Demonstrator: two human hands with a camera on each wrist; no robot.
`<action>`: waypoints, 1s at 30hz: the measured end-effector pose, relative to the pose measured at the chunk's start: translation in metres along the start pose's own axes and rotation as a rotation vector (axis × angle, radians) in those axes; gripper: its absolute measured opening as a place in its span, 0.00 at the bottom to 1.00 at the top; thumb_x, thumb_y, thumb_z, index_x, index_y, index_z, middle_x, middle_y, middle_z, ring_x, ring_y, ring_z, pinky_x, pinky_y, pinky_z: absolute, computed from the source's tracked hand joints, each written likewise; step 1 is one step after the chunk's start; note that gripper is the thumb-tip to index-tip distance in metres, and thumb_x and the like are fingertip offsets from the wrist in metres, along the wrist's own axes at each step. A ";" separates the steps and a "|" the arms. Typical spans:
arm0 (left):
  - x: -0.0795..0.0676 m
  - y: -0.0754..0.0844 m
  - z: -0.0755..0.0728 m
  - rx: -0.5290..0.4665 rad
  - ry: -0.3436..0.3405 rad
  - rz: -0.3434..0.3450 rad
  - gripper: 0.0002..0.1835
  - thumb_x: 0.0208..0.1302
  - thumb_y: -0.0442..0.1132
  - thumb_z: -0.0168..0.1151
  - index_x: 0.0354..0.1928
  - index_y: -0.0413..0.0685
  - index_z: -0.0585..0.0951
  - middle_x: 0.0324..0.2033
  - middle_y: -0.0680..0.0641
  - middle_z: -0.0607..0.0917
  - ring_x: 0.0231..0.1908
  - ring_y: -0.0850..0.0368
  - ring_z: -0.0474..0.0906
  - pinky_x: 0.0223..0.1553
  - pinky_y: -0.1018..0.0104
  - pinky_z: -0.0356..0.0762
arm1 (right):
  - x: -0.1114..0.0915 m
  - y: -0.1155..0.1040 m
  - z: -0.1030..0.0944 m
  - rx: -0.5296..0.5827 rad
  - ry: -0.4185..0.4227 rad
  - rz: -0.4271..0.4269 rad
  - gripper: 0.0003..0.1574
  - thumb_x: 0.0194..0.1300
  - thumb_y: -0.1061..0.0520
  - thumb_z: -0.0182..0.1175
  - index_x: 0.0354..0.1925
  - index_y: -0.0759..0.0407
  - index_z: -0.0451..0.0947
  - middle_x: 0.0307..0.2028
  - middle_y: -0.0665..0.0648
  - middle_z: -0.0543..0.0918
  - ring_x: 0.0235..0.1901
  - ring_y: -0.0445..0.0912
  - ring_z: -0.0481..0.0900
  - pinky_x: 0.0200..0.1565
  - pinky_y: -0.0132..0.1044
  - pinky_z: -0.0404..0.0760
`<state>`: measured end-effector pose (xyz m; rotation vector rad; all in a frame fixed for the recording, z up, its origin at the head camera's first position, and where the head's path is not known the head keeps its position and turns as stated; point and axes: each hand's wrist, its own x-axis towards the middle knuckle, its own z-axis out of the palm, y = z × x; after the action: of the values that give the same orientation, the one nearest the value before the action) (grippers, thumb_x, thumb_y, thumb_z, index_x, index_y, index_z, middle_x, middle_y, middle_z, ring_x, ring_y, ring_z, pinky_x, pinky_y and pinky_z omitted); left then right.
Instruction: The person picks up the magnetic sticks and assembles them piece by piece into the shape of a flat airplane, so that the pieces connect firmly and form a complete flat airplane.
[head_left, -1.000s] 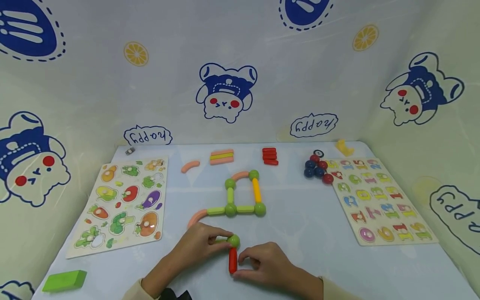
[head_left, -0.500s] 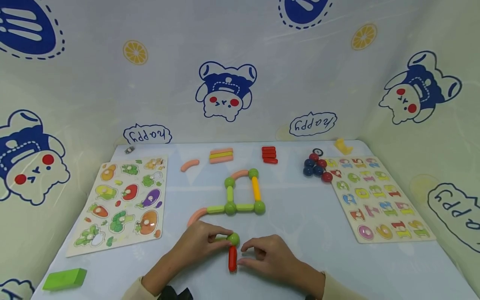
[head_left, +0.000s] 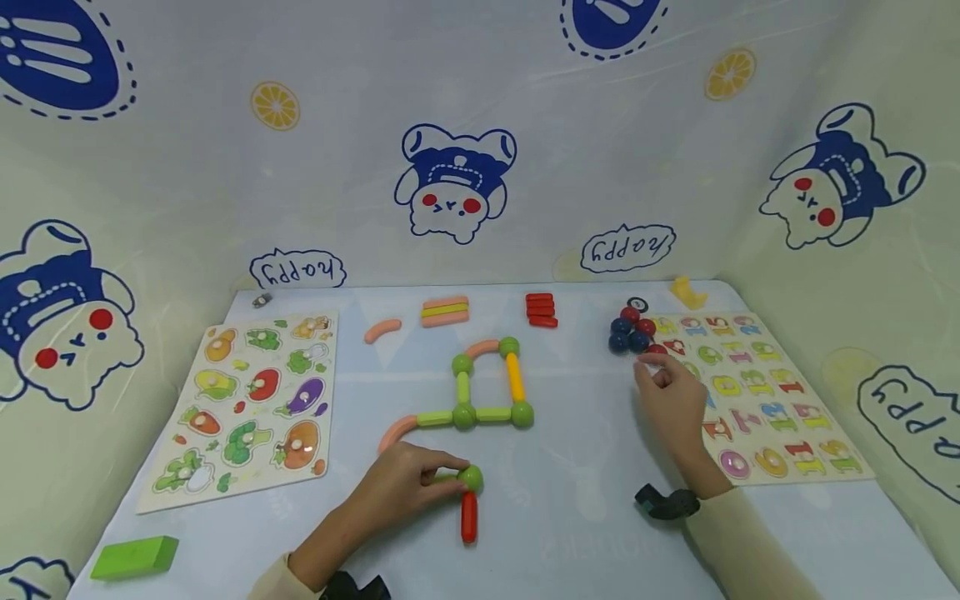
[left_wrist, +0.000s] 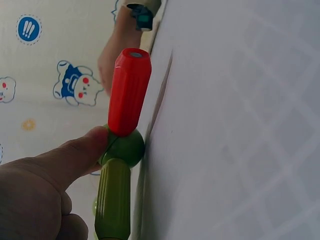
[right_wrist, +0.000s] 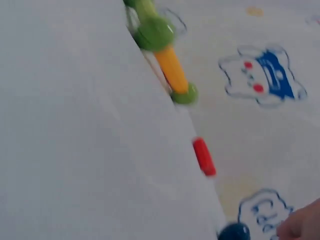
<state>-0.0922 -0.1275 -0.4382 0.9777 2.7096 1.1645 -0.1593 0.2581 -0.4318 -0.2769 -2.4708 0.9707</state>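
Observation:
In the head view my left hand (head_left: 401,485) pinches a green ball (head_left: 471,477) between thumb and index finger. A red rod (head_left: 468,518) sticks out of that ball toward me, and the left wrist view shows a green rod (left_wrist: 113,200) joined to its other side. My right hand (head_left: 673,408) is at the back right, fingers bent, its fingertips right at a red ball (head_left: 657,349) that they partly cover. Blue balls (head_left: 639,342) and more red ones lie just beyond it. In the blurred right wrist view only a bit of that hand shows, near a dark blue ball (right_wrist: 234,231).
A frame of green balls (head_left: 464,415) and rods stands mid-table, its pink curved rod (head_left: 397,432) reaching toward my left hand. Behind lie red rods (head_left: 540,310) and pink and yellow pieces (head_left: 445,312). Picture boards flank both sides (head_left: 247,408); a green block (head_left: 135,557) lies front left.
My right hand has left the red rod's end and moved far right and away from me to the red and blue balls. My left hand keeps its hold on the green ball.

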 end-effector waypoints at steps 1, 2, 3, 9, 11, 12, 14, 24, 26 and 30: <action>0.000 0.000 0.000 0.000 0.001 0.003 0.12 0.56 0.55 0.65 0.42 0.67 0.85 0.10 0.65 0.64 0.13 0.73 0.57 0.15 0.76 0.52 | 0.005 0.005 -0.003 -0.024 0.008 0.037 0.16 0.63 0.42 0.57 0.43 0.49 0.81 0.15 0.53 0.70 0.14 0.45 0.64 0.14 0.34 0.58; 0.000 0.000 0.000 0.001 0.002 0.005 0.12 0.56 0.55 0.65 0.42 0.67 0.85 0.10 0.66 0.64 0.13 0.73 0.57 0.15 0.76 0.52 | 0.009 0.009 -0.006 -0.044 0.009 0.063 0.17 0.63 0.43 0.57 0.44 0.50 0.80 0.15 0.54 0.70 0.14 0.46 0.64 0.14 0.34 0.58; 0.000 0.000 0.000 0.003 0.004 0.007 0.12 0.56 0.55 0.65 0.42 0.67 0.85 0.10 0.66 0.64 0.14 0.73 0.57 0.15 0.76 0.52 | 0.013 0.012 -0.009 -0.065 0.006 0.079 0.18 0.63 0.43 0.58 0.45 0.53 0.80 0.16 0.55 0.70 0.14 0.46 0.64 0.14 0.35 0.58; -0.001 -0.001 0.001 0.008 0.014 0.012 0.12 0.55 0.55 0.65 0.41 0.67 0.85 0.10 0.66 0.63 0.13 0.73 0.56 0.15 0.76 0.52 | 0.027 0.015 -0.011 -0.152 -0.038 0.078 0.26 0.63 0.44 0.58 0.54 0.58 0.76 0.17 0.55 0.72 0.17 0.48 0.67 0.16 0.36 0.60; -0.001 -0.001 0.002 0.007 0.014 0.017 0.12 0.56 0.55 0.65 0.41 0.67 0.85 0.10 0.66 0.63 0.13 0.73 0.56 0.15 0.76 0.52 | 0.030 0.016 -0.009 -0.176 -0.052 0.091 0.28 0.64 0.44 0.57 0.56 0.57 0.75 0.17 0.55 0.72 0.18 0.48 0.67 0.17 0.36 0.60; 0.000 -0.001 0.002 0.008 0.014 0.019 0.12 0.56 0.55 0.65 0.41 0.66 0.85 0.10 0.66 0.63 0.13 0.74 0.56 0.15 0.76 0.52 | 0.031 0.016 -0.008 -0.193 -0.062 0.096 0.28 0.64 0.44 0.57 0.57 0.58 0.74 0.17 0.55 0.71 0.17 0.48 0.67 0.16 0.36 0.60; 0.000 -0.001 0.001 0.010 0.016 0.022 0.12 0.56 0.55 0.65 0.41 0.66 0.85 0.10 0.66 0.63 0.13 0.73 0.56 0.14 0.76 0.52 | 0.032 0.017 -0.007 -0.212 -0.082 0.102 0.30 0.64 0.44 0.57 0.59 0.59 0.73 0.16 0.56 0.71 0.17 0.49 0.67 0.16 0.36 0.59; 0.000 0.001 0.000 0.015 0.009 0.016 0.12 0.56 0.55 0.65 0.42 0.66 0.85 0.10 0.66 0.63 0.13 0.73 0.56 0.14 0.76 0.52 | 0.030 0.026 -0.003 -0.271 -0.098 0.084 0.31 0.64 0.44 0.56 0.59 0.59 0.71 0.16 0.55 0.71 0.15 0.47 0.66 0.14 0.36 0.58; 0.000 0.001 0.001 0.017 0.011 0.013 0.12 0.55 0.55 0.65 0.42 0.66 0.85 0.10 0.66 0.63 0.13 0.73 0.56 0.15 0.76 0.52 | 0.029 0.028 -0.002 -0.284 -0.102 0.083 0.31 0.64 0.44 0.56 0.60 0.59 0.71 0.17 0.55 0.71 0.14 0.47 0.66 0.14 0.36 0.58; 0.000 0.000 0.002 0.016 0.019 0.013 0.12 0.55 0.54 0.66 0.42 0.67 0.85 0.10 0.66 0.64 0.14 0.73 0.56 0.15 0.76 0.52 | 0.028 0.029 -0.002 -0.292 -0.115 0.084 0.31 0.65 0.44 0.55 0.59 0.60 0.70 0.16 0.55 0.71 0.15 0.47 0.67 0.14 0.35 0.59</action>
<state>-0.0919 -0.1263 -0.4398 0.9935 2.7355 1.1611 -0.1824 0.2900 -0.4406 -0.4329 -2.7260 0.6713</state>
